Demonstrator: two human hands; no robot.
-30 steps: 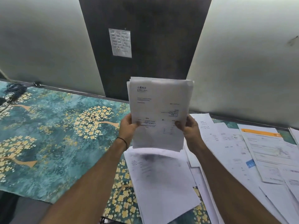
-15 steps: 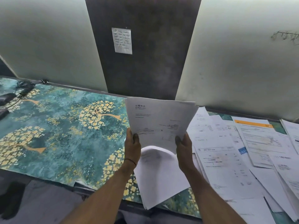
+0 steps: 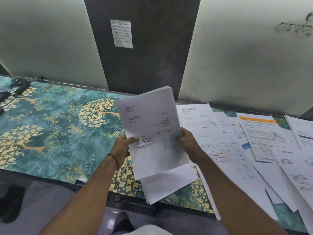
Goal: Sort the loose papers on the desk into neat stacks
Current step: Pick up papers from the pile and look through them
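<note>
**A:** Head view. What do the two hands have?

**B:** A bundle of printed sheets (image 3: 150,122). The left hand (image 3: 122,147) pinches its left edge, thumb on the front page. The right hand (image 3: 187,141) pinches its right edge the same way. Both grips are closed tight on the bundle.

**A:** Is the bundle lying flat?

**B:** No. It is lifted up off the worktop (image 3: 55,133) and leans a bit to the left. The top sticks up past both hands, and the bottom hangs down between the wrists.

**A:** What is under it?

**B:** A small pile of blank white sheets (image 3: 167,184). It lies on the worktop just below the held bundle, between the two arms. Its near corner pokes out over the front edge of the worktop.

**A:** And the other papers?

**B:** Lots of loose papers (image 3: 225,150) are spread out to the right of the right hand, overlapping each other. One has an orange stripe across its top (image 3: 257,120).

**A:** What does the worktop look like?

**B:** It has a teal cover with yellow flower trees. The left part is bare, apart from a dark coiled cord (image 3: 20,83) in the far left corner.

**A:** Anything on the wall?

**B:** A small paper note (image 3: 121,33) is stuck on a dark panel (image 3: 144,65). The writing is too blurry to read.

**A:** Is there something on the left wrist?

**B:** Yes, a thin black band (image 3: 113,158).
</note>
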